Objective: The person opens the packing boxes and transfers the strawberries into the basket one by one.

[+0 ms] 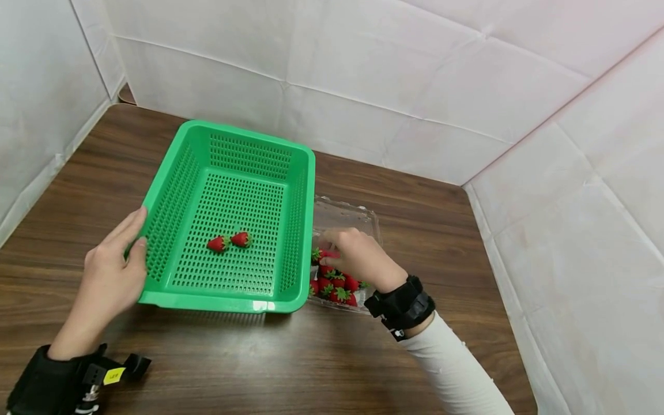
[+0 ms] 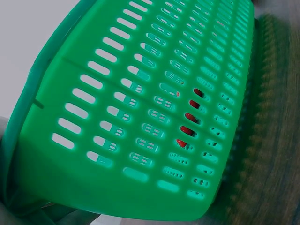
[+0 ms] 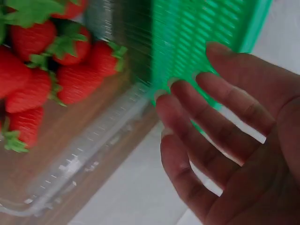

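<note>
A green plastic basket (image 1: 233,190) with slotted walls stands on the table, two strawberries (image 1: 218,244) lying close together on its floor. My left hand (image 1: 111,268) holds the basket's left rim; in the left wrist view the slotted wall (image 2: 117,112) fills the picture and red shows through some slots. Over a clear plastic box (image 1: 346,214) right of the basket reaches my right hand (image 1: 363,256). Its fingers are loosely spread with nothing between them in the right wrist view, beside several red strawberries (image 3: 79,82) with green leaves in the box.
Dark wood-grain table (image 1: 249,369) lies under everything. White sheeting (image 1: 342,69) closes off the back and both sides. The basket's right rim overlaps the left part of the clear box in the head view.
</note>
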`<state>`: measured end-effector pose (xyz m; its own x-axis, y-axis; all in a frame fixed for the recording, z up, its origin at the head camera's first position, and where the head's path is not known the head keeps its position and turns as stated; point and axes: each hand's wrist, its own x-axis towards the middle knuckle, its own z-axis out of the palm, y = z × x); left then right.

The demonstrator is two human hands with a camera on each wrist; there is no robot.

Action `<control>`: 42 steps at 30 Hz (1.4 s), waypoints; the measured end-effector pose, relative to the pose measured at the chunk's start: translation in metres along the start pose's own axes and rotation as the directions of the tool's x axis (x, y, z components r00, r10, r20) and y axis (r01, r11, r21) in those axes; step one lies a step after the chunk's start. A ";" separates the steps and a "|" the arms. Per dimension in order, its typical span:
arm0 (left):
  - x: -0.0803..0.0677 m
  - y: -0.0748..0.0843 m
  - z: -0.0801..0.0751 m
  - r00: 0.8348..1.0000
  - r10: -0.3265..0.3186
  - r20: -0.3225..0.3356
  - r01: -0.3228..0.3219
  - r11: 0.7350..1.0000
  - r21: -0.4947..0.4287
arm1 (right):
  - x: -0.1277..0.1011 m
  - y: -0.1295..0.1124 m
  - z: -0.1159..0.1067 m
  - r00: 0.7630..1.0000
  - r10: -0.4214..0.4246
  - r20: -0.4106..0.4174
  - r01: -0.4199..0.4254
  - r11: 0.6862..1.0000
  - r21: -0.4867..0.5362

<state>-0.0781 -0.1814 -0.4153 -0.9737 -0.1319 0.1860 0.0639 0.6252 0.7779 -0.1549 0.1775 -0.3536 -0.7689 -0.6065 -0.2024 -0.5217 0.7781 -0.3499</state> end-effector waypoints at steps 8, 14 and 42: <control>0.000 0.001 0.000 1.000 0.000 -0.006 0.000 1.000 -0.013 | 0.006 0.003 0.029 0.981 -0.075 0.179 0.077 0.997 -0.005; 0.000 0.000 0.000 1.000 -0.007 0.000 0.007 1.000 -0.029 | 0.008 0.001 0.047 0.976 -0.045 0.212 0.068 0.992 -0.104; 0.000 0.000 0.000 1.000 0.001 0.003 -0.001 0.998 -0.059 | 0.007 0.007 0.045 0.986 -0.043 0.164 0.054 0.996 -0.068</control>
<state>-0.0779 -0.1815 -0.4158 -0.9743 -0.1285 0.1851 0.0779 0.5789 0.8116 -0.1469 0.1714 -0.3988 -0.6749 -0.6577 -0.3345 -0.5864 0.7532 -0.2978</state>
